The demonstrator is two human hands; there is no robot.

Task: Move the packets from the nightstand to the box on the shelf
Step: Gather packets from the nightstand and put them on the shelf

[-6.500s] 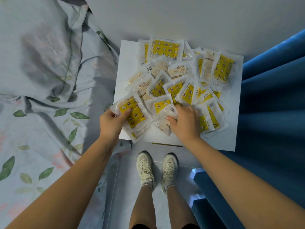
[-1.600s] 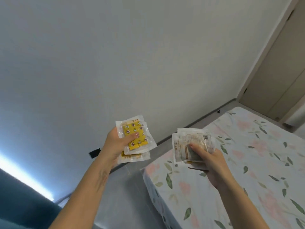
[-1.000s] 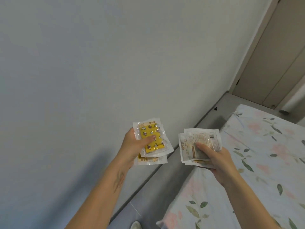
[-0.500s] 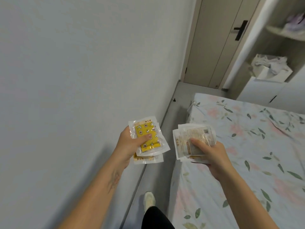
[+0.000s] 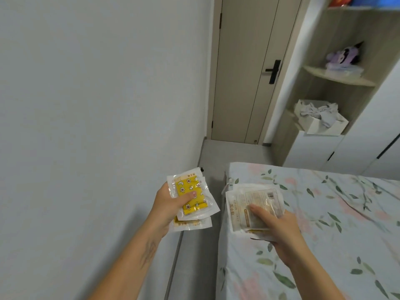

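Note:
My left hand (image 5: 166, 207) grips a small stack of clear packets with yellow patterned inserts (image 5: 192, 198), thumb pressed on top. My right hand (image 5: 273, 224) holds another stack of packets (image 5: 253, 204), their printed backs facing up, thumb across them. Both hands are raised at chest height above the gap between wall and bed. A white open box (image 5: 324, 124) with crumpled grey-white material inside sits on a lower shelf (image 5: 291, 113) at the far right. The nightstand is out of view.
A grey floor strip (image 5: 218, 154) runs ahead between the white wall and the floral-sheeted bed (image 5: 324, 213). A closed beige door (image 5: 244, 72) with a black handle stands at its end. A purple plush toy (image 5: 344, 56) sits on a higher shelf.
I left the nightstand with packets in both hands and turned around. Over the last second the view swung right, bringing the door, shelves and white box into sight. Both grips are unchanged.

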